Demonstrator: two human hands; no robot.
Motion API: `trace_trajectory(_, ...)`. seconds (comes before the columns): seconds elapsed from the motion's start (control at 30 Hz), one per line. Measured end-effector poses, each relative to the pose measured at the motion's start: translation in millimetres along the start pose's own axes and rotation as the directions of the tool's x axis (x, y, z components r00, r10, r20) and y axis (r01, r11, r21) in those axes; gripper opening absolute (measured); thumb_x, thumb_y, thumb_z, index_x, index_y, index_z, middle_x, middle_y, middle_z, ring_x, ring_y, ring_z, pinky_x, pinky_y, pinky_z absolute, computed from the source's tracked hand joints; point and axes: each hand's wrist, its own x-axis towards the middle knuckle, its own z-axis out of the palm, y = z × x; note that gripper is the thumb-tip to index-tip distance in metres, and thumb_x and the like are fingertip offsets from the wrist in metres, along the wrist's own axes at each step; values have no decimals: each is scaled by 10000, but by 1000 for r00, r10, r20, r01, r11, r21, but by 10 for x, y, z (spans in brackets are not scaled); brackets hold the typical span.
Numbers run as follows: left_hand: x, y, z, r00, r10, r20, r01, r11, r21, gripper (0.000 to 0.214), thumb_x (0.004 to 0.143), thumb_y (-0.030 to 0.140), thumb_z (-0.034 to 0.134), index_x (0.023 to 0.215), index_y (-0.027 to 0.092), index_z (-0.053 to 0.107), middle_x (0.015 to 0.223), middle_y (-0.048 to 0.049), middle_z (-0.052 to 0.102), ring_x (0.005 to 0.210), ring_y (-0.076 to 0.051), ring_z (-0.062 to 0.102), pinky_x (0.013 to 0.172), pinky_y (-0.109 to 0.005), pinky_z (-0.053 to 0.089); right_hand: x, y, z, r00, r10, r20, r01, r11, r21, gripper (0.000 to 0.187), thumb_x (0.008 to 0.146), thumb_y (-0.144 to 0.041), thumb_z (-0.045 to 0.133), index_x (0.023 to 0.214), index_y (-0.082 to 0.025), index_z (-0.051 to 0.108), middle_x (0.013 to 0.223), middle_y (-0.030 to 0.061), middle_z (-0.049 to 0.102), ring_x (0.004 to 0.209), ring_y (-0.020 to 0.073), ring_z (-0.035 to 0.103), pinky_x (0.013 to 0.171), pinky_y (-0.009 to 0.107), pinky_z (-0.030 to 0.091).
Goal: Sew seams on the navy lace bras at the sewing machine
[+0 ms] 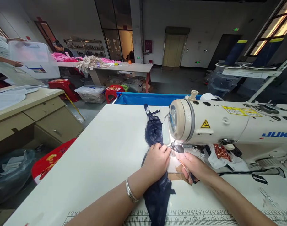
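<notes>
A dark navy bra (155, 133) of sheer fabric lies lengthwise on the white sewing table, its far strap reaching toward the back and its near part hanging toward the front edge. My left hand (157, 160) is closed on the bra just left of the needle area, fingertips near the presser foot (173, 147). Close beside the needle, my right hand (189, 164) grips what looks like a small pair of scissors (180, 150), with a dark handle end showing below the palm. The fingers partly hide this tool. The white sewing machine (204, 121) stands over the work.
A razor blade (259, 179) lies at the right. A white bag of copper-coloured bits (221, 153) sits under the machine arm. A printed ruler (195, 216) runs along the front edge. A red stool (51, 158) stands left. A person holds a clear bin (34, 59) at far left.
</notes>
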Motion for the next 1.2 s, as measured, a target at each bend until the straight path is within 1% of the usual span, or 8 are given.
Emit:
trace_trajectory(0.57, 12, 6, 12, 1000, -7, 11, 7, 1000, 6, 263, 947, 223, 392, 1138, 192, 571, 987, -43, 607, 839, -244, 487, 721, -397, 424, 52, -16, 117, 993, -13, -117, 5, 998, -69, 252, 973, -347, 243, 762, -238, 327, 413, -91, 511, 326, 103, 496, 359, 177, 364)
trace_trajectory(0.73, 12, -13, 36, 1000, -5, 9, 6, 1000, -13, 276, 953, 227, 386, 1158, 194, 567, 1019, -46, 613, 862, -246, 490, 743, -402, 429, 28, -7, -12, 990, -12, -138, -11, 987, -161, 291, 973, -381, 195, 805, -238, 385, 473, -64, 549, 367, 130, 533, 381, 211, 384)
trace_trajectory(0.83, 19, -20, 52, 1000, -3, 7, 3, 1000, -18, 278, 952, 238, 400, 1172, 195, 563, 1044, -55, 613, 864, -244, 494, 747, -402, 434, -87, 55, -234, 949, -67, -308, -84, 889, -451, 264, 957, -316, 279, 886, -216, 512, 638, 26, 649, 589, 191, 649, 566, 281, 478)
trace_trajectory(0.9, 24, -21, 58, 1000, 0, 5, 0, 1000, -16, 281, 952, 236, 401, 1178, 193, 563, 1042, -59, 613, 855, -241, 497, 748, -400, 436, -177, 99, -383, 902, -142, -408, -172, 747, -642, 213, 926, -263, 377, 956, -192, 576, 806, 97, 687, 797, 267, 670, 676, 351, 491)
trace_trajectory(1.0, 26, -19, 59, 1000, 4, 2, -4, 1000, -16, 286, 953, 232, 402, 1187, 192, 561, 1036, -60, 613, 850, -239, 498, 750, -401, 441, -206, 113, -491, 844, -339, -416, -194, 530, -825, 214, 893, -252, 475, 981, -151, 642, 956, 156, 683, 1001, 340, 617, 829, 428, 470)
trace_trajectory(1.07, 23, -19, 57, 1000, 2, 1, -2, 1000, -18, 284, 952, 230, 404, 1183, 192, 564, 1039, -60, 612, 857, -242, 494, 753, -404, 445, -108, 66, -464, 834, -390, -391, -85, 609, -789, 236, 892, -289, 501, 951, -141, 675, 994, 159, 684, 1049, 336, 597, 898, 429, 452)
trace_trajectory(1.13, 16, -23, 54, 1000, 1, 2, -1, 1000, -24, 289, 954, 230, 399, 1188, 190, 563, 1048, -61, 610, 866, -244, 489, 758, -409, 450, 67, -18, -387, 846, -388, -367, 89, 780, -620, 257, 905, -334, 507, 961, -154, 683, 1033, 122, 685, 1038, 285, 604, 911, 400, 462)
trace_trajectory(1.2, 6, -31, 50, 1000, 6, 2, -5, 999, -38, 302, 956, 233, 397, 1210, 191, 554, 1070, -60, 605, 884, -246, 483, 773, -413, 454, 268, -110, -306, 852, -396, -343, 215, 861, -462, 270, 915, -370, 532, 1042, -165, 653, 1090, 86, 662, 1005, 227, 609, 891, 390, 485)
